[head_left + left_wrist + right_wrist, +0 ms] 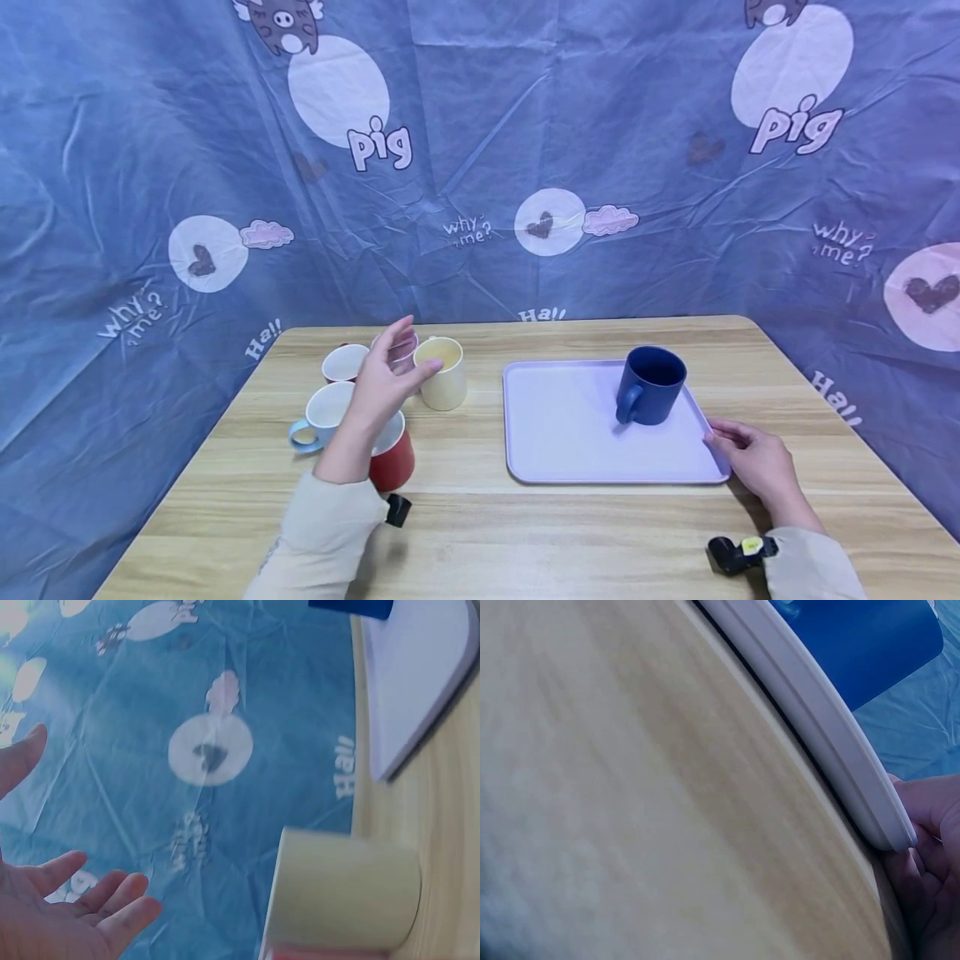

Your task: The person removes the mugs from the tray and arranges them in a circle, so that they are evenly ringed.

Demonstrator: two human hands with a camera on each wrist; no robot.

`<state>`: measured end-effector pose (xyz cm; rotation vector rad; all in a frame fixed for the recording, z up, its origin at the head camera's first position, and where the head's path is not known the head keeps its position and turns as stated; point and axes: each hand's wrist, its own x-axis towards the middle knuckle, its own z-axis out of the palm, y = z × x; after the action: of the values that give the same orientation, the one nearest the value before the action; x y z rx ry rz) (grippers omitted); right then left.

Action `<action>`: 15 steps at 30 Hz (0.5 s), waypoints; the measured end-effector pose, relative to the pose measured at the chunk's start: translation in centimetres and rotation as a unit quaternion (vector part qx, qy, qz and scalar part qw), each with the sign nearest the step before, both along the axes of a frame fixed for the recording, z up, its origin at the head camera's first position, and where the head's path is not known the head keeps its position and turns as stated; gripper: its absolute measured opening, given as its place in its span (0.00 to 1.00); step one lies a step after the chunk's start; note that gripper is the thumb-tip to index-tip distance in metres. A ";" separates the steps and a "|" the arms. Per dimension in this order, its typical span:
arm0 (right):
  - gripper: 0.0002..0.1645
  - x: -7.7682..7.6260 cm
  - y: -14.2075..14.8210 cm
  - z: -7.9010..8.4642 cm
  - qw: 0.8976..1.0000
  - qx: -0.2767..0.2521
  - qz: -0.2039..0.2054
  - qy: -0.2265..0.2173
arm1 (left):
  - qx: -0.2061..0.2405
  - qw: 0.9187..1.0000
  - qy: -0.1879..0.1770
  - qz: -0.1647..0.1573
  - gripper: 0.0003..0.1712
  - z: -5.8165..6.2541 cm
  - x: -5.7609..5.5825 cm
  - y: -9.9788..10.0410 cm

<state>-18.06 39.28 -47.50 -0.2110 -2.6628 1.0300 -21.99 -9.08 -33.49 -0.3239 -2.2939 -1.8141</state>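
Note:
My left hand (384, 379) is raised over a group of mugs, its fingers spread and nothing in them. Nearest to it is a cream mug (444, 390), which stands upright just right of the thumb; in the left wrist view the cream mug (345, 892) is apart from the fingers. At the right, my right hand (757, 462) grips the edge of a lilac tray (562, 450), thumb at the rim and fingers curled below it in the right wrist view. A dark blue mug (651, 387) stands on the tray's right part, handle toward the front left.
Beside and behind the left arm stand a red mug (393, 462), a light blue mug (324, 412), a white-lined mug (345, 363) and another pale-rimmed mug (406, 343), partly hidden. A blue printed cloth (480, 167) hangs behind the wooden table (480, 542).

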 end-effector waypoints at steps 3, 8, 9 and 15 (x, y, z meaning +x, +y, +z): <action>0.26 0.0 -0.1 0.0 1.000 0.001 0.000 -0.001 | -0.002 1.000 0.006 -0.009 0.44 -0.2 -0.3 1.5; 0.26 0.0 -0.1 0.1 1.000 0.002 0.002 -0.001 | -0.012 0.999 0.027 -0.023 0.43 -0.3 -0.8 3.9; 0.26 0.0 -0.1 0.1 1.000 0.003 0.002 0.000 | -0.015 0.999 0.028 -0.024 0.43 -0.4 -0.9 4.3; 0.25 0.1 -0.1 0.0 1.000 -0.001 0.000 0.005 | -0.047 0.998 0.022 -0.027 0.43 -0.9 -1.6 6.9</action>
<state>-17.97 39.14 -47.45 -0.2067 -2.6532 1.0324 -23.59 -2.21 -34.37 -0.4396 -2.3650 -1.7088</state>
